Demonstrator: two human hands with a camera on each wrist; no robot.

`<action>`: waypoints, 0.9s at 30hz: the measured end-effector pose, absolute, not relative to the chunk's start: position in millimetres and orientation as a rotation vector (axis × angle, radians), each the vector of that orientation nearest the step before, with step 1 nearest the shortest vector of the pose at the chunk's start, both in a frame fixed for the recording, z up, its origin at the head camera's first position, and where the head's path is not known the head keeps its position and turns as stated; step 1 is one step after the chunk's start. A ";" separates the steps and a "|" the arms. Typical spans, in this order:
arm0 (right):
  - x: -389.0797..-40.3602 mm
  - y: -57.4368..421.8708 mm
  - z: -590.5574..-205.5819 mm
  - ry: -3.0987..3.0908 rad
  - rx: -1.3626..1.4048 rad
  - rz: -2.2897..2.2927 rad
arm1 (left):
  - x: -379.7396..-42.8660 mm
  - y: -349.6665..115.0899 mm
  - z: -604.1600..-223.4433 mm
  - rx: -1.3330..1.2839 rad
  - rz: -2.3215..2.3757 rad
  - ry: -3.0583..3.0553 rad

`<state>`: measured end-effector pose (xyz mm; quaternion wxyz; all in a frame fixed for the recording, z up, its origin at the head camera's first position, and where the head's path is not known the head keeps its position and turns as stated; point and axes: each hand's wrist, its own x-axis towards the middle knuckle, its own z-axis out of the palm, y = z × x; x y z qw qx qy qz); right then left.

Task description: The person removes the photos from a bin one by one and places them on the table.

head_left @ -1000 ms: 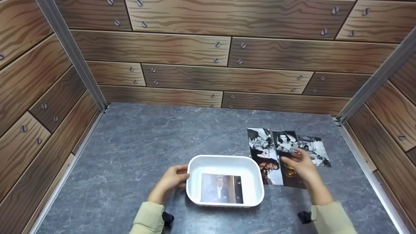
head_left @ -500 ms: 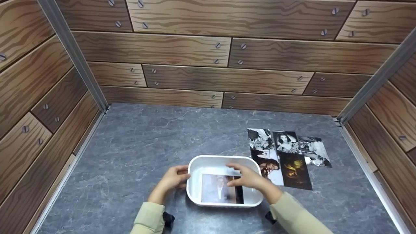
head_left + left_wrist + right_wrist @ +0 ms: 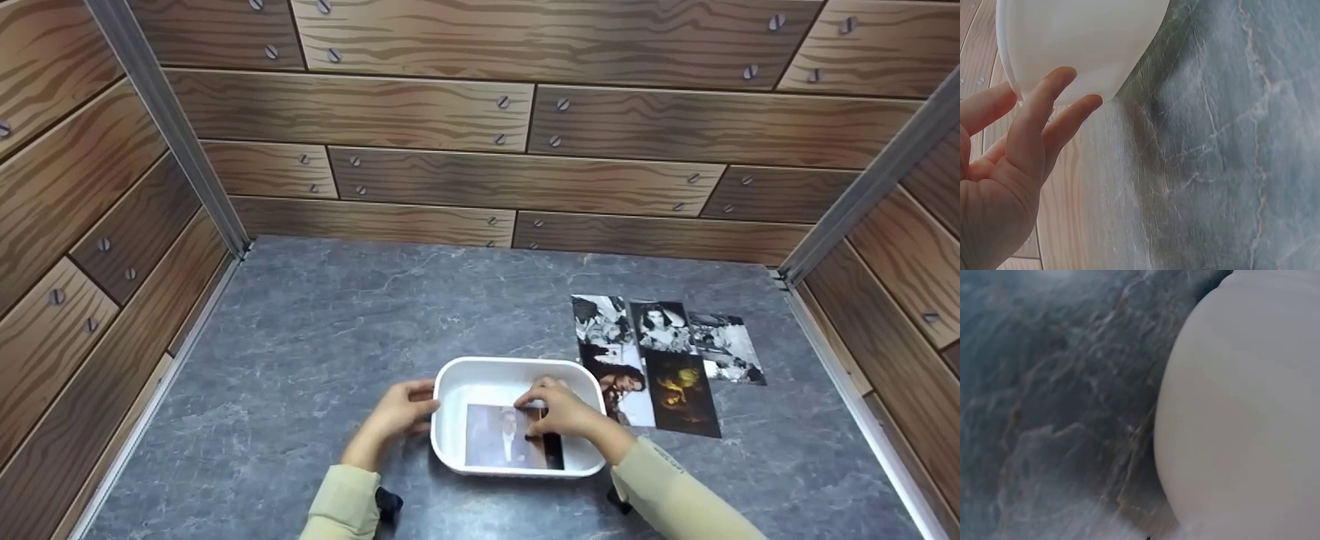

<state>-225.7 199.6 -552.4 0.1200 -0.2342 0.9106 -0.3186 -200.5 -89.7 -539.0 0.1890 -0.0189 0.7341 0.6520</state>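
Observation:
My left hand (image 3: 403, 411) holds the left rim of a white rectangular tub (image 3: 592, 461), thumb at the rim and fingers against the outer wall. In the left wrist view, the fingers (image 3: 1033, 121) lie along the tub's outside (image 3: 1089, 34). A photograph (image 3: 487, 442) of a figure in a dark suit lies flat on the tub's floor. Over it, my right hand (image 3: 566, 411) reaches inside, thumb and index fingertips apart, right at the photo's surface and far edge. The right wrist view shows only the tub's outer wall (image 3: 1241, 416), with the hand hidden behind it.
Right of the tub, several photographs lie in a group: a dark one with a golden figure (image 3: 682, 394), a portrait (image 3: 661, 326), a reclining figure (image 3: 622, 382) and a black-and-white scene (image 3: 724, 349). Wood-patterned walls (image 3: 450, 112) enclose the grey marbled table (image 3: 337, 315).
My right hand has swung left from the photographs on the table into the tub, then lowered its fingertips to the photo there. My left hand has stayed on the rim.

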 end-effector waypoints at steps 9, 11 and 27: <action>-225.4 199.7 -556.2 2.601 -0.830 -0.964 | -200.4 -90.9 -542.9 -0.035 1.814 2.085; -225.1 199.0 -556.8 2.599 -0.829 -0.955 | -200.0 -91.0 -543.2 -0.032 1.815 2.084; -235.8 198.0 -553.4 2.545 -0.754 -1.118 | -200.9 -91.0 -539.3 -0.029 1.795 2.108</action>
